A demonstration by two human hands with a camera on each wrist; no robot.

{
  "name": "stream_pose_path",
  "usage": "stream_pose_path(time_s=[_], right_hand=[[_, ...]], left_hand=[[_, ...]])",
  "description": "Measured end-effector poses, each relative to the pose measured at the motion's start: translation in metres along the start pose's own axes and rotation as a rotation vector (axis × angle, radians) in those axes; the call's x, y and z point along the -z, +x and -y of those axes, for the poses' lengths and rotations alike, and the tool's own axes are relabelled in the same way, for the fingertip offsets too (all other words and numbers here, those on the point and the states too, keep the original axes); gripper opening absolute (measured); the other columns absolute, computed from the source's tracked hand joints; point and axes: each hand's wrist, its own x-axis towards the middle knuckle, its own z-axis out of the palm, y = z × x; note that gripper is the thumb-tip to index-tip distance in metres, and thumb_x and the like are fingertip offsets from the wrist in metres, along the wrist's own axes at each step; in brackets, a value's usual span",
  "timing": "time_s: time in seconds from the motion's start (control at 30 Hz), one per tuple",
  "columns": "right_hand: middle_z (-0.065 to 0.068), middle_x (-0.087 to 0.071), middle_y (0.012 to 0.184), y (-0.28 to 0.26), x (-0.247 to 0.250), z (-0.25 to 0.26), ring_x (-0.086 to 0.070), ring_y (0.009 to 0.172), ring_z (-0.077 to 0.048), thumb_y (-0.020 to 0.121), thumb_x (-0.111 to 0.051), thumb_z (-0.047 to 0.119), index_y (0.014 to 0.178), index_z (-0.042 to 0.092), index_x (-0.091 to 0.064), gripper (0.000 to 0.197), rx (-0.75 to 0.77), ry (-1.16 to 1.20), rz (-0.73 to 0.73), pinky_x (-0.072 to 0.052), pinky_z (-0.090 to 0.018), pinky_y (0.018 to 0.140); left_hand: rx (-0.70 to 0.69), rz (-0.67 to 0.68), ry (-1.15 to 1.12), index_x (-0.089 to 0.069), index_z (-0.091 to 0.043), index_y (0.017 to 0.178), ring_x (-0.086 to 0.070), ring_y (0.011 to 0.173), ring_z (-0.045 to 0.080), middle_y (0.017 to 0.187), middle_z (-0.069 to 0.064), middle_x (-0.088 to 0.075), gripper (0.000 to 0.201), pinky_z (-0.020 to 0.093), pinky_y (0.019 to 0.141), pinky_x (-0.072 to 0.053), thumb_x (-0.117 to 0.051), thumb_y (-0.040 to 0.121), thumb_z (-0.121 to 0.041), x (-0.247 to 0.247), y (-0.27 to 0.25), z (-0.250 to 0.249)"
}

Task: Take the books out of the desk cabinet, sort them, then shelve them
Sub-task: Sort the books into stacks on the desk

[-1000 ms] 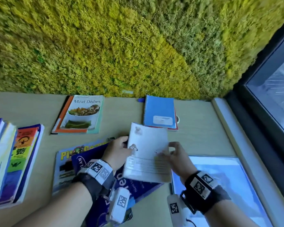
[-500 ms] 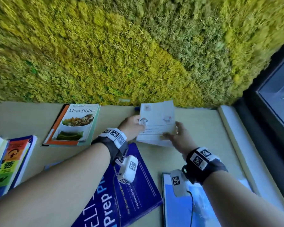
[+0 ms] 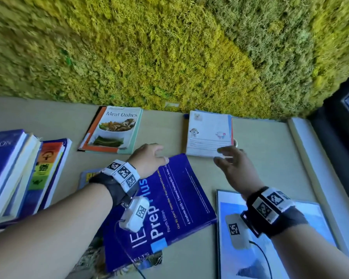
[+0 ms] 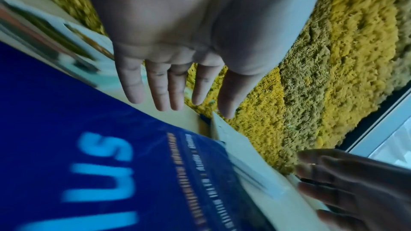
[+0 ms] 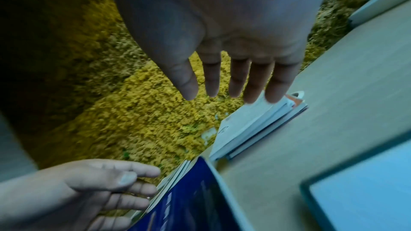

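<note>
A thin white booklet point(image 3: 209, 133) with small cartoon pictures lies on top of a blue spiral notebook at the back of the desk, against the moss wall. My left hand point(image 3: 149, 158) hovers empty with straight fingers over the top corner of a dark blue IELTS Prep Plus book point(image 3: 169, 202). My right hand point(image 3: 230, 164) is open just in front of the booklet's near edge, holding nothing. In the left wrist view the left hand's fingers point(image 4: 155, 87) spread above the blue book point(image 4: 89, 155). The right wrist view shows straight fingers point(image 5: 235, 80) above the booklet pile point(image 5: 251, 126).
A Meat Dishes cookbook point(image 3: 113, 130) lies at the back left. A pile of books point(image 3: 18, 172) sits at the left edge. A light blue framed board point(image 3: 270, 238) lies at the front right. The moss wall point(image 3: 169, 47) backs the desk; a window ledge point(image 3: 314, 158) runs along the right.
Both hands carried the white booklet away from me, set it on the blue notebook and let go. They have drawn back a little, now empty.
</note>
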Motion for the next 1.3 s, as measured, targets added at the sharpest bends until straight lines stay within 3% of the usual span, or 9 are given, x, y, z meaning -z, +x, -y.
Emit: stream_pose_path(time_s=[0.13, 0.3, 0.47, 0.67, 0.83, 1.03, 1.17, 1.23, 1.3], right_hand=[[-0.004, -0.072, 0.076, -0.056, -0.029, 0.010, -0.065, 0.063, -0.021, 0.097, -0.065, 0.025, 0.089, 0.014, -0.066, 0.013, -0.073, 0.018, 0.316, -0.053, -0.038, 0.064], [-0.007, -0.074, 0.074, -0.116, -0.066, 0.023, -0.060, 0.047, -0.016, 0.098, -0.059, 0.031, 0.079, 0.014, -0.065, 0.026, -0.256, -0.257, 0.787, -0.050, -0.025, 0.049], [-0.003, -0.070, 0.077, -0.160, -0.088, 0.028, -0.066, 0.061, -0.022, 0.105, -0.052, 0.028, 0.088, 0.022, -0.063, 0.021, -0.357, -0.258, 0.646, -0.053, -0.027, 0.055], [-0.009, -0.065, 0.075, -0.189, -0.112, 0.010, -0.059, 0.076, -0.027, 0.093, -0.071, 0.042, 0.091, 0.015, -0.063, 0.028, -0.640, 0.477, 0.213, -0.047, -0.034, 0.071], [-0.006, -0.054, 0.071, -0.190, -0.116, 0.019, -0.055, 0.059, -0.021, 0.094, -0.071, 0.026, 0.098, 0.014, -0.060, 0.016, -0.645, 0.569, 0.018, -0.043, -0.025, 0.053], [-0.016, -0.074, 0.090, -0.160, -0.080, 0.026, -0.066, 0.079, -0.030, 0.090, -0.072, 0.011, 0.119, 0.018, -0.062, 0.032, -0.449, 0.136, 0.040, -0.053, -0.048, 0.075], [-0.017, -0.075, 0.084, -0.132, -0.063, 0.054, -0.070, 0.076, -0.039, 0.088, -0.071, 0.007, 0.116, 0.024, -0.067, 0.033, -0.184, -0.178, 0.144, -0.059, -0.058, 0.078], [-0.009, -0.072, 0.095, -0.126, -0.063, 0.076, -0.068, 0.084, -0.035, 0.091, -0.068, 0.007, 0.123, 0.028, -0.065, 0.038, -0.021, -0.313, 0.197, -0.056, -0.047, 0.078], [-0.002, -0.066, 0.112, -0.126, -0.062, 0.095, -0.065, 0.100, -0.026, 0.092, -0.068, 0.012, 0.132, 0.032, -0.063, 0.046, 0.164, -0.419, 0.232, -0.053, -0.039, 0.087]], left_hand=[[0.106, 0.014, 0.209, -0.050, -0.026, 0.145, -0.060, 0.124, 0.027, 0.148, 0.007, -0.052, 0.071, 0.044, 0.098, -0.055, -0.070, 0.082, -0.052, 0.019, -0.030, 0.059], [0.122, 0.053, 0.528, -0.028, -0.032, 0.156, -0.046, 0.135, 0.035, 0.149, 0.006, -0.039, 0.100, 0.050, 0.102, -0.049, -0.070, 0.073, -0.067, 0.014, -0.059, 0.085], [0.107, 0.016, 0.569, -0.039, -0.033, 0.147, -0.040, 0.137, 0.038, 0.145, 0.008, -0.042, 0.099, 0.055, 0.108, -0.040, -0.075, 0.064, -0.072, 0.018, -0.073, 0.092], [0.084, 0.068, 0.361, -0.037, -0.031, 0.148, -0.048, 0.133, 0.040, 0.155, 0.015, -0.035, 0.097, 0.051, 0.104, -0.049, -0.071, 0.066, -0.069, 0.016, -0.095, 0.119], [-0.028, 0.139, 0.319, -0.057, -0.012, 0.130, -0.062, 0.108, 0.027, 0.125, 0.006, -0.062, 0.069, 0.034, 0.083, -0.052, -0.074, 0.079, -0.056, 0.024, -0.123, 0.125], [-0.112, 0.162, 0.409, -0.044, -0.015, 0.059, -0.044, 0.055, 0.023, 0.060, 0.002, -0.042, 0.054, 0.029, 0.055, -0.032, -0.064, 0.088, -0.056, 0.019, -0.162, 0.113], [-0.400, -0.153, 0.402, -0.059, -0.028, 0.122, -0.055, 0.113, 0.026, 0.123, 0.001, -0.053, 0.038, 0.040, 0.093, -0.050, -0.065, 0.088, -0.045, 0.018, -0.175, 0.067], [-0.578, -0.221, 0.559, -0.039, -0.032, 0.149, -0.030, 0.144, 0.030, 0.154, 0.003, -0.032, 0.072, 0.054, 0.118, -0.027, -0.070, 0.084, -0.042, 0.013, -0.172, 0.045], [-0.550, -0.214, 0.730, -0.027, -0.032, 0.155, -0.018, 0.152, 0.032, 0.162, 0.007, -0.025, 0.086, 0.065, 0.122, -0.004, -0.072, 0.082, -0.042, 0.017, -0.169, 0.025]])
